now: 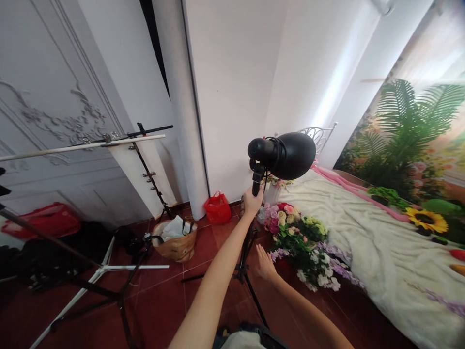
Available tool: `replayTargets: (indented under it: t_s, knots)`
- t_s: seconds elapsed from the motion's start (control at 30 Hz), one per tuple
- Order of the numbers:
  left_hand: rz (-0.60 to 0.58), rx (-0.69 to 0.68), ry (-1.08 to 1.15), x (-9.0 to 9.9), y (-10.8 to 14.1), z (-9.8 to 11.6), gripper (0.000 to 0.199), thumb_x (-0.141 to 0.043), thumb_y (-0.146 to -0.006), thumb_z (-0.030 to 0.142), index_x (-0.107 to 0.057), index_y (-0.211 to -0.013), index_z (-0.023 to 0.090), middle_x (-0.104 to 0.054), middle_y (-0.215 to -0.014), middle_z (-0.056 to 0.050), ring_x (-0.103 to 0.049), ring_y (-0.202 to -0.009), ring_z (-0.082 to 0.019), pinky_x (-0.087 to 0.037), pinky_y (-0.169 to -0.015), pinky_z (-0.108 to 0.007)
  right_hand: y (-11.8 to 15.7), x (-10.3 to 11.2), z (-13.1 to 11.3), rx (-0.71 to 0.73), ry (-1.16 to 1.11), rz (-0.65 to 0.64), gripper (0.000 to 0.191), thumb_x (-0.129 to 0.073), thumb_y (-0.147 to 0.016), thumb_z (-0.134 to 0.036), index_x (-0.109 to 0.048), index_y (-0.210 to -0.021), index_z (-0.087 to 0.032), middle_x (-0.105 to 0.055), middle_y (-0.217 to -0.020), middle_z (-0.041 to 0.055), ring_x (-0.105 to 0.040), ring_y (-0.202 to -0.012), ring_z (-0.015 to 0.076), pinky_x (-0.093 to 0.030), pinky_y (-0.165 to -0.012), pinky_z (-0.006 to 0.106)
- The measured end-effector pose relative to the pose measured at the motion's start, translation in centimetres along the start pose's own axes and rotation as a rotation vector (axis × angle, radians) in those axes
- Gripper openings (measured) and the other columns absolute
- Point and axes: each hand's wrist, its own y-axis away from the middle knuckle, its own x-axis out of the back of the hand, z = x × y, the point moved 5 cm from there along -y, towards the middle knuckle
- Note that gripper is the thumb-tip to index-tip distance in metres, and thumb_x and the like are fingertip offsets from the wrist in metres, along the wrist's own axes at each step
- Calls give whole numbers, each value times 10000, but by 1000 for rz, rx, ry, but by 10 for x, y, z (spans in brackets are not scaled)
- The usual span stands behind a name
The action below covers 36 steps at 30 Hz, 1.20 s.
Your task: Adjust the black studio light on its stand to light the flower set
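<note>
A studio lamp with a round black reflector (pixel 296 156) and a coiled cord tops a thin black light stand (pixel 244 259). My left hand (pixel 252 201) wraps around the stand's upper pole just below the lamp head. Lower down, my right hand (pixel 266 264) reaches forward with its fingers stretched out, to the right of the stand's legs and touching nothing that I can make out. Beside it, artificial flowers (pixel 290 228) in pink, yellow, white and purple lie on the floor.
A cream fur blanket (pixel 392 252) with a sunflower (pixel 426 219) spreads at right. A red bag (pixel 218 208) and a woven basket (pixel 176 245) stand by the wall. Other stands' legs (pixel 103 269) and a clamped crossbar (pixel 83 146) occupy the left.
</note>
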Motion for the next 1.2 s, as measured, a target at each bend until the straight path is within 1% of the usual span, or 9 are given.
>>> replayTargets:
  t_s: [0.1,0.3,0.5,0.6,0.7,0.8,0.9,1.03,1.2]
  knots:
    - [-12,4,5,0,0,1,293,-517,-802,380,-620,-765,109,-558,-624,-31,-527,-668,-149,-393,-595,-211,-7,10,10,-105,-90,104,850,-527,-675,-232,-155,-1431,-121,-296,-1436,173,-235,-1343,285,-297,-1059,445]
    - [-75,49,59,-1,-2,-2,332,-524,-779,446,-600,-737,126,-500,-556,9,-488,-583,-117,-383,-550,-205,-56,97,-34,10,-374,401,855,-582,-720,-397,-175,-1416,-114,-372,-1389,169,-380,-1266,255,-371,-1006,394]
    - [-436,63,298,9,-7,2,346,-579,-733,460,-599,-794,120,-582,-618,-8,-540,-582,-99,-439,-612,-221,-99,112,-58,-191,-444,263,301,-583,-727,-371,-623,-958,-183,-687,-911,100,-638,-876,248,-486,-743,304]
    - [-478,148,327,29,-8,-26,345,-582,-736,436,-613,-877,123,-655,-792,-60,-603,-718,-125,-474,-694,-242,-107,105,-59,-261,-480,270,243,-580,-725,-381,-645,-855,-186,-698,-830,100,-656,-809,250,-487,-674,283]
    - [-396,257,237,53,3,-82,299,-493,-801,383,-614,-867,117,-663,-844,-82,-610,-717,-127,-491,-694,-261,-111,99,-59,-268,-558,298,271,-570,-715,-428,-647,-792,-179,-697,-778,95,-661,-756,251,-493,-642,293]
    - [-405,334,9,67,31,-144,165,-486,-788,218,-606,-840,117,-662,-803,-60,-603,-694,-116,-491,-713,-271,-114,95,-59,-256,-647,319,281,-574,-689,-440,-628,-725,-166,-690,-740,102,-657,-721,248,-499,-635,305]
    - [-539,407,-158,61,68,-188,191,-570,-657,61,-604,-838,112,-664,-815,-53,-607,-756,-137,-482,-769,-293,-117,94,-60,-243,-724,346,271,-581,-659,-417,-609,-715,-153,-688,-741,111,-650,-711,242,-505,-632,311]
    - [-616,316,-38,30,91,-196,434,-670,-553,42,-589,-971,126,-663,-976,-75,-602,-880,-178,-467,-839,-307,-124,117,-70,-156,-783,388,293,-558,-677,-441,-588,-697,-150,-679,-719,97,-630,-668,214,-509,-608,307]
    - [-432,263,33,4,80,-184,259,-640,-683,224,-615,-917,116,-677,-921,-88,-612,-819,-182,-486,-756,-297,-139,204,-101,-31,-820,415,297,-602,-674,-436,-506,-562,-179,-574,-500,26,-549,-482,154,-456,-479,251]
